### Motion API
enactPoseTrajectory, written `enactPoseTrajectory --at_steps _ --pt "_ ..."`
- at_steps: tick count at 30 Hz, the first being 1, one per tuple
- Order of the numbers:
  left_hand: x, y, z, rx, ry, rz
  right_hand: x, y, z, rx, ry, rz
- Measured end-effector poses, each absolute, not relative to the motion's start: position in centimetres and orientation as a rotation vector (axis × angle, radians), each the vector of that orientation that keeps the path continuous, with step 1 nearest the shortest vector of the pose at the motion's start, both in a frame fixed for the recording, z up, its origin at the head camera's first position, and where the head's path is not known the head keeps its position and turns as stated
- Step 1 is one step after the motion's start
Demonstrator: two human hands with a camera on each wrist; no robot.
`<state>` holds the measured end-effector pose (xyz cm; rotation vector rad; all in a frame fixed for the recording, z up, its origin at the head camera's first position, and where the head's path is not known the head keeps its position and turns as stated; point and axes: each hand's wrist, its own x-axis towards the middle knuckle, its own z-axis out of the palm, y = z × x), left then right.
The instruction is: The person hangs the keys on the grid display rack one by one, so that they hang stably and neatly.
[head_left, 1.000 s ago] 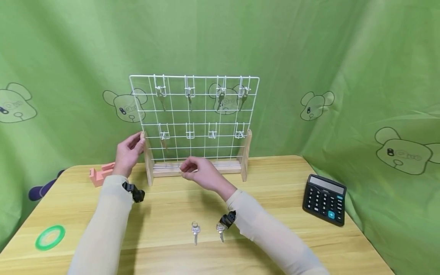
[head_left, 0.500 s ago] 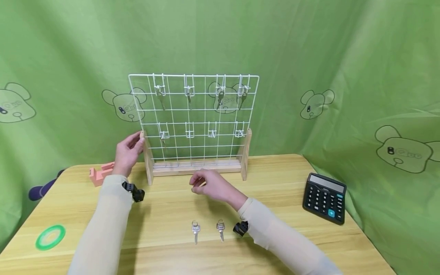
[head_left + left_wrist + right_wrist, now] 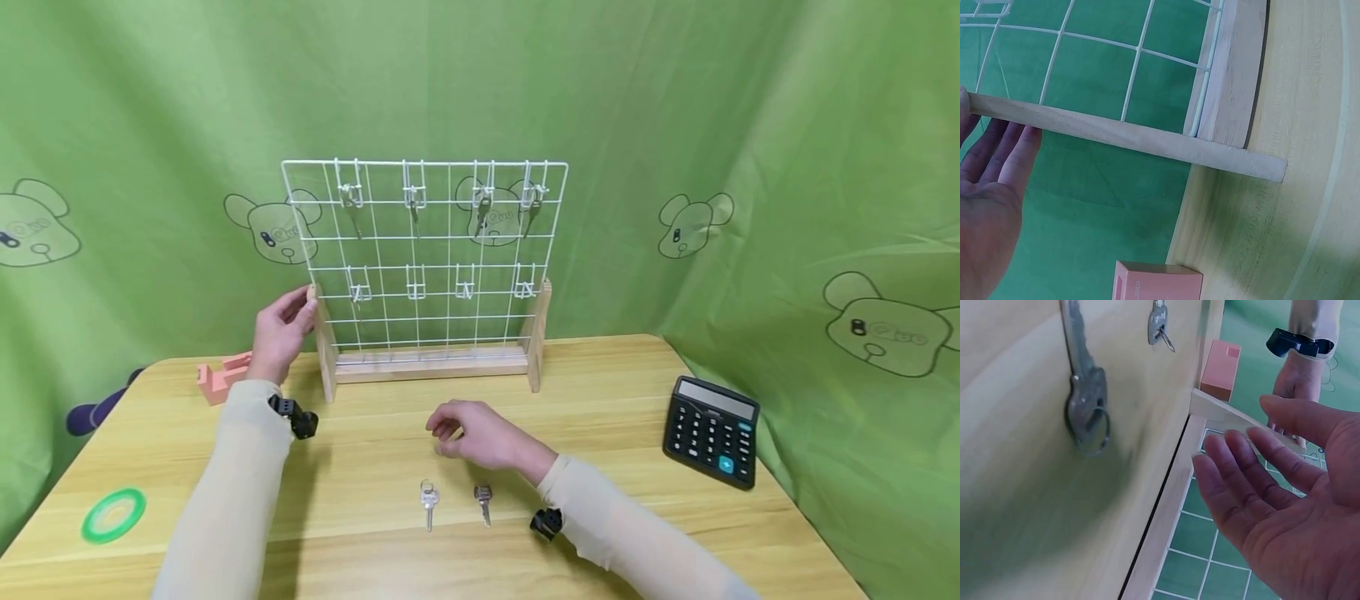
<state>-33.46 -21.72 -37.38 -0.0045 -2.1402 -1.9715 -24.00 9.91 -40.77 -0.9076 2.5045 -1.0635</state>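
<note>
A white wire grid rack stands on the table in a wooden frame. My left hand holds the top of its left wooden post, thumb on one side and fingers on the other. Keys hang from the upper hooks, among them one key; another, faint, hangs at the lower left hook. Over the table in front of the rack hovers my right hand, fingers loosely bent around nothing. Below it lie two keys with rings, a left key and a right key.
At the table's right side lies a black calculator. A pink tape dispenser sits behind my left forearm, and a green tape roll lies at the front left. Green curtain surrounds the table.
My right hand has drawn back from the rack's base, down and right toward the two keys on the table. The left hand stays on the post.
</note>
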Motion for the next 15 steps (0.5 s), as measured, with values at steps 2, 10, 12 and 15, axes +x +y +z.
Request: enactPoseTrajectory --at_steps 2,10,12,15 --pt "-33.4 -21.7 -37.4 -0.004 -2.142 -1.971 -23.8 9.9 -40.9 -0.906 2.495 -1.055" --pt "-33.5 -21.8 -37.4 -0.011 -2.145 -1.972 -23.0 9.7 -41.9 -0.884 2.507 -0.973" --pt "-33.5 -21.7 -37.4 -0.011 -2.145 -1.971 -22.8 9.6 -42.2 -0.881 2.509 -0.953" --pt "-33.5 -21.7 -37.5 -0.010 -2.140 -1.967 -22.6 9.5 -42.7 -0.886 2.519 -0.915"
